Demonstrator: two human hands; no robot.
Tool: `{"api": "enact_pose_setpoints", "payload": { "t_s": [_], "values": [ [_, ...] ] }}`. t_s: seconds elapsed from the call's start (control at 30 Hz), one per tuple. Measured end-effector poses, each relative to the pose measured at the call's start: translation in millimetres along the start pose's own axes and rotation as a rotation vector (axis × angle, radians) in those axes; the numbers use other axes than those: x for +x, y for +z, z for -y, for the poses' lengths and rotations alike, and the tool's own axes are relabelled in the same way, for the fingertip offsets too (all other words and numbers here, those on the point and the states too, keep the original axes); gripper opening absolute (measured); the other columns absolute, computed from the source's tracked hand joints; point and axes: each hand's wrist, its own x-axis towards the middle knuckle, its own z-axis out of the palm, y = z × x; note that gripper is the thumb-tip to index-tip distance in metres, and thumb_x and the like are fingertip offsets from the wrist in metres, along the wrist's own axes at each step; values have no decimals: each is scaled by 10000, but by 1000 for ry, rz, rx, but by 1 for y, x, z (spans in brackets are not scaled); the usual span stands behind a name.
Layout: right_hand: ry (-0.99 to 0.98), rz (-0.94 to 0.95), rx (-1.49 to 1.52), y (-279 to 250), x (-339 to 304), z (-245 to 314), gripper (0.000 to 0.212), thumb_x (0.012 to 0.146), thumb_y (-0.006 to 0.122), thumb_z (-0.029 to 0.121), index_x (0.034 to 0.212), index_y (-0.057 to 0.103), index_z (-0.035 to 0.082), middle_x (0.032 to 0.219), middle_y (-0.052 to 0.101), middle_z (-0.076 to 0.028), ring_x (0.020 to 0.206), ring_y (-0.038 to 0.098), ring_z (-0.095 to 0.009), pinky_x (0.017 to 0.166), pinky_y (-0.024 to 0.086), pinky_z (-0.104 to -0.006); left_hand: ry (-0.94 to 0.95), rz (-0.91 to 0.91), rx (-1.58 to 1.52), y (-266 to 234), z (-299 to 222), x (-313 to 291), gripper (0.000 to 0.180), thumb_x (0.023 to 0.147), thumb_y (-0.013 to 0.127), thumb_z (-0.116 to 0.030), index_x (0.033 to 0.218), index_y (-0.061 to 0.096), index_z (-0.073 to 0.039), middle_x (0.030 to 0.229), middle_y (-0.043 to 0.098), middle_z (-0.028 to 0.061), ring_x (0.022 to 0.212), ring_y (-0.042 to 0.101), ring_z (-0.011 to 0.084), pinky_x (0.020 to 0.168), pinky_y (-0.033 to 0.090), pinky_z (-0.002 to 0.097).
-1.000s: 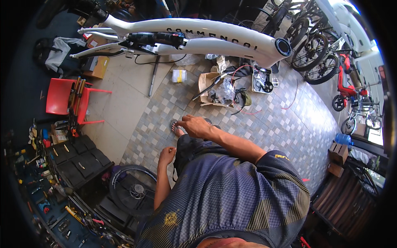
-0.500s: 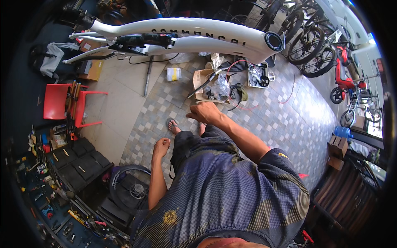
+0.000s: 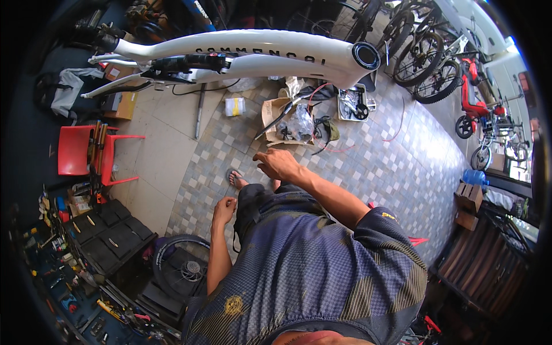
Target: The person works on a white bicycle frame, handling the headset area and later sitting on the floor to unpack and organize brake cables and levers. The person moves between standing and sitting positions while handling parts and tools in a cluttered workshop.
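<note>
Reaching toward a cardboard box [image 3: 275, 118] of dark parts, right hand [image 3: 277, 164] fingers seem loosely open, empty.

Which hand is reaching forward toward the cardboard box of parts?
The right hand, stretched out just short of the cardboard box; the left hand hangs by the thigh.

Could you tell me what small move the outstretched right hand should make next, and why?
Probably reach a little further forward and down: the empty right hand hangs above the tiled floor, short of the open cardboard box of dark bike parts, the nearest thing ahead. The left hand hangs by the thigh.
</note>
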Motion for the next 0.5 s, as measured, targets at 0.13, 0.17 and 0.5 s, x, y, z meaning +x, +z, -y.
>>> {"api": "enact_pose_setpoints", "payload": {
  "t_s": [0.13, 0.17, 0.5],
  "values": [
    [-202, -238, 11, 25, 2, -11, 368, 887, 644, 202, 1231, 621, 72, 974, 716, -148, 1049, 634, -329, 902, 525, -428, -1, 25, -1, -2, 0, 2, 332, 967, 666, -320, 1108, 704, -21, 855, 741, 109, 764, 709, 209, 709, 538, 359],
    [-177, -183, 5, 21, 3, -7, 369, 883, 643, 197, 1229, 620, 71, 983, 715, -147, 1049, 628, -327, 910, 520, -425, -3, 21, -7, -1, 2, 1, 333, 967, 666, -319, 1109, 703, -21, 857, 742, 109, 764, 709, 209, 708, 539, 359],
    [-186, -216, 23, 22, 19, -4, 350, 879, 664, 200, 1202, 633, 69, 1042, 703, -130, 1061, 624, -330, 910, 515, -439, -18, 35, -14, -12, 8, 1, 344, 984, 664, -297, 1166, 689, -6, 895, 737, 115, 774, 721, 184, 679, 556, 336]
  ]
}}
